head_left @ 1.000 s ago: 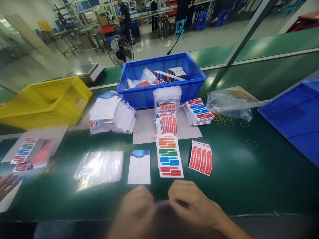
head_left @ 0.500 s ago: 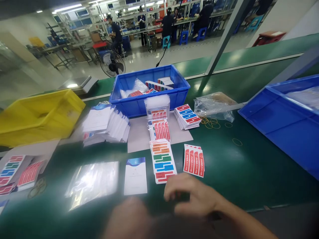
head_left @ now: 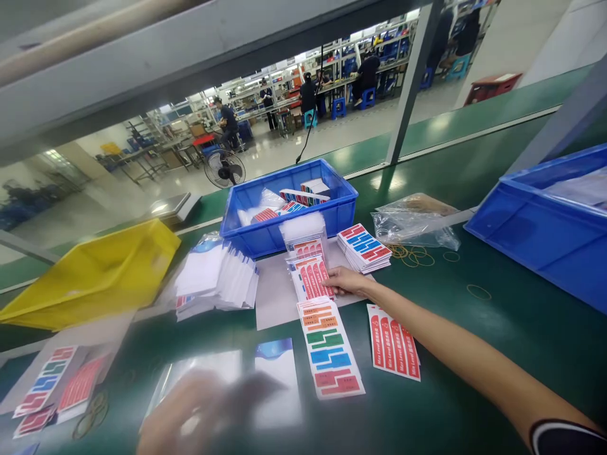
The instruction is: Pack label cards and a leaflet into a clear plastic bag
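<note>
My right hand reaches forward, its thumb and fingers closed at the right edge of a bagged pack of red sticker sheets on the middle pile. Motion smears my left hand, low over the clear plastic bags, and its fingers cannot be read. Right of it lies a white leaflet with a blue top. Nearer me than the middle pile is a stack of multicoloured sticker sheets. Beside that, red level-label sheets lie partly under my right forearm.
A blue bin with packs stands behind the piles; another blue bin is at right, a yellow bin at left. Folded white leaflets, another sticker stack, rubber bands and a plastic bag lie around.
My right hand has gone forward from the near edge of the multicoloured sheets to the bagged red stickers. My left hand has moved left, over the clear bags. The camera view has shifted.
</note>
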The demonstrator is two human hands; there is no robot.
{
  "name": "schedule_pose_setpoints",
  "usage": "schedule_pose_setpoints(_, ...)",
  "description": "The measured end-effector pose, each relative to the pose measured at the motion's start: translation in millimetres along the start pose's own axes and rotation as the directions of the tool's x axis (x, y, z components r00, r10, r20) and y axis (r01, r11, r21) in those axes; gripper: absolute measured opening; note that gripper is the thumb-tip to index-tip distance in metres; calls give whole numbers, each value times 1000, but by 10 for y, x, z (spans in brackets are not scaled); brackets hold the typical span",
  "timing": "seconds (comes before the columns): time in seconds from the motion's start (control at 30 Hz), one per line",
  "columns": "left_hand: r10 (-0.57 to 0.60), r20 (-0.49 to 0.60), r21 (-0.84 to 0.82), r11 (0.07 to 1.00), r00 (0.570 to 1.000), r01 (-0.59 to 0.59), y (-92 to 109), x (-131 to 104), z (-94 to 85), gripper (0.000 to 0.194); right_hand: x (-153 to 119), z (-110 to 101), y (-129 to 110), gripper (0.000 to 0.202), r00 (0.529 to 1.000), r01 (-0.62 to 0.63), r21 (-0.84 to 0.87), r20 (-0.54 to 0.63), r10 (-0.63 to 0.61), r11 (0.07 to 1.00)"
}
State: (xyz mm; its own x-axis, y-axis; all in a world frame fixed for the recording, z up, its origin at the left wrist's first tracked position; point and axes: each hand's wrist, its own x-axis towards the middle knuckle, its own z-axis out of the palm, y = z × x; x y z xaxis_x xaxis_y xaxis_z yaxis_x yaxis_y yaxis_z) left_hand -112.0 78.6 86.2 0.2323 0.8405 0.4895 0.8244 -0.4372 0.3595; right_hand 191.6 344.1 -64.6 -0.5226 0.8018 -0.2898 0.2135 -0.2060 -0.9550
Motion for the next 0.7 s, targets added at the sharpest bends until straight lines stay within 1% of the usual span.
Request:
schedule_pose_setpoints(0.07,12,-8,9,1000,1000,-12,8,242,100,8,74,38,31,21,996,68,14,-56,-68,998)
schedule_pose_setpoints(0.13,52,0,-4,999,999,-52,41,533,237,10,153,31,52,20,981,138,28,-145,-133,990)
schedule_pose_setpoints(0.2,89,24,-27,996,996,-88,70,858,391,11,231,-6,63,19,959,186,39,-226,-173,982)
schedule_pose_setpoints(0.27,115,27,-73,991,993,-113,76,1198,567,10,285,-51,64,19,944,213,50,-269,-192,976)
schedule_pose_setpoints(0.33,153,25,-140,979,988,-148,45,1527,781,10,299,-90,59,22,939,227,59,-279,-203,972)
schedule_pose_setpoints(0.4,148,49,-211,968,988,-134,-29,1816,1035,13,271,-120,55,30,936,233,61,-284,-207,971)
schedule_pose_setpoints(0.47,138,77,-259,959,987,-114,-140,2032,1304,11,210,-146,68,39,929,230,48,-307,-205,972)
schedule_pose_setpoints(0.53,132,94,-264,959,987,-103,-268,2145,1540,9,129,-169,103,48,919,219,13,-338,-202,976)
schedule_pose_setpoints(0.6,103,76,-237,968,992,-83,-383,2143,1710,10,37,-179,153,48,913,202,-50,-351,-207,978)
schedule_pose_setpoints(0.63,79,49,-219,973,996,-67,-431,2101,1769,17,-10,-176,177,46,912,194,-93,-349,-214,977)
schedule_pose_setpoints(0.67,47,14,-199,979,999,-43,-473,2037,1814,30,-54,-166,195,44,911,185,-143,-345,-224,972)
schedule_pose_setpoints(0.7,3,-21,-176,984,1000,-6,-510,1959,1851,44,-92,-149,204,48,910,176,-197,-341,-236,964)
